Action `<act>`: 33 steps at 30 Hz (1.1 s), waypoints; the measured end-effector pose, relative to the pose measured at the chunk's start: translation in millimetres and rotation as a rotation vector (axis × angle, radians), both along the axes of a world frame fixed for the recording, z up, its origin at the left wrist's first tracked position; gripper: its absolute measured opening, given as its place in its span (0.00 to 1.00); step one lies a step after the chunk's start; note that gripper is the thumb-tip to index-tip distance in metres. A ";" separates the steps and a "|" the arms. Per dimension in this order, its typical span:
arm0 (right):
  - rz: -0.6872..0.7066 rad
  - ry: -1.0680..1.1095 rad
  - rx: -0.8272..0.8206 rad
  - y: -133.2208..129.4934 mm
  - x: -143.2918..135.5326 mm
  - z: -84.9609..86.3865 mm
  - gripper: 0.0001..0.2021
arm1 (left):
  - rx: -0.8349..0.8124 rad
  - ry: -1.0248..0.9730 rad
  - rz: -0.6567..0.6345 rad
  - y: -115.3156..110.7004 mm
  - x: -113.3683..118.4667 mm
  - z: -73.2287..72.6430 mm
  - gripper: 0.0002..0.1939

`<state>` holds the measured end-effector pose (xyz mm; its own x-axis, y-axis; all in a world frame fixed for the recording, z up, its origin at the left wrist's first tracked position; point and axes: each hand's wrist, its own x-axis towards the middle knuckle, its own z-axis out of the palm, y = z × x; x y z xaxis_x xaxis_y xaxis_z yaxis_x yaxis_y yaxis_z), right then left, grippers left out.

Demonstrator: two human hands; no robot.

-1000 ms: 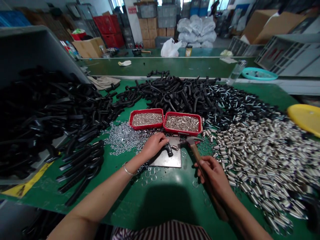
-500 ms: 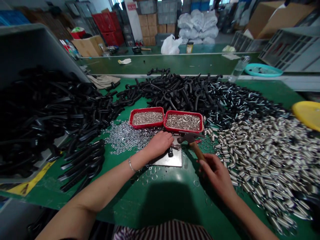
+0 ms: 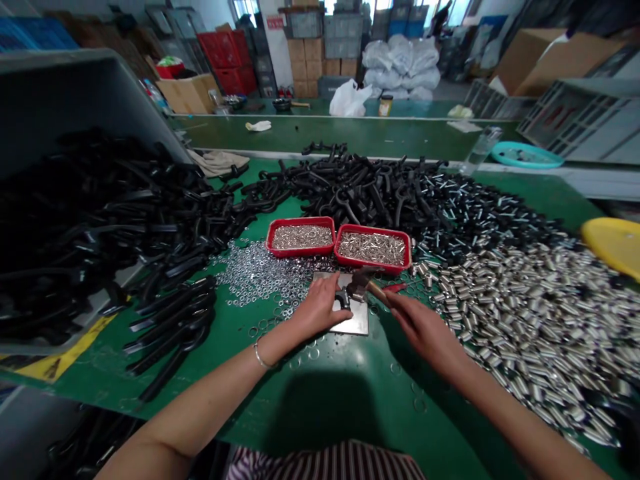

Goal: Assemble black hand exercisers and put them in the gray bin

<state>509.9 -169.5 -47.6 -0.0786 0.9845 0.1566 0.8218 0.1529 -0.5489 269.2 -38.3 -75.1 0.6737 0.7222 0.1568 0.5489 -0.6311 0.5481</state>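
My right hand (image 3: 417, 323) grips a claw hammer (image 3: 378, 292) by its wooden handle. The dark hammer head is low over a small metal plate (image 3: 356, 327) on the green table. My left hand (image 3: 319, 305) has its thumb and fingers around a small black part (image 3: 343, 301) at the plate. A coil spring (image 3: 357, 297) shows beside that part, just under the hammer head; whether the head touches it I cannot tell. Behind the plate stand two red trays, the left one (image 3: 300, 253) with small metal bits and the right one (image 3: 373, 265) with small pins.
Silver nuts (image 3: 255, 273) lie scattered left of the plate. Many metal springs (image 3: 520, 320) are heaped at the right. Black curved handles (image 3: 370, 187) pile up behind the trays and in a grey bin (image 3: 95, 60). Loose rings (image 3: 314, 353) lie near my left wrist.
The hammer head has come down and left, onto or near the spring. My left hand has shifted lower, its thumb now spread around the black part. The whole view has tilted slightly.
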 end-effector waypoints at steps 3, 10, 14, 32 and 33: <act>-0.112 0.000 0.066 5.2 2.6 -4.6 0.21 | -0.043 -0.072 0.058 -7.9 -2.5 4.9 0.44; -0.198 0.797 -0.130 28.3 -65.4 -0.7 0.21 | 0.067 -0.288 0.281 -70.6 15.6 19.8 0.40; -0.309 1.097 -0.174 54.6 -88.8 -18.9 0.22 | 0.060 -0.245 0.059 -55.1 4.3 26.6 0.33; -0.359 0.789 -0.094 69.6 -80.8 -45.7 0.17 | 0.332 0.436 0.584 305.7 -111.3 37.0 0.34; -0.338 0.734 -0.085 68.9 -79.9 -48.1 0.17 | 0.353 0.450 0.576 316.8 -104.6 33.3 0.37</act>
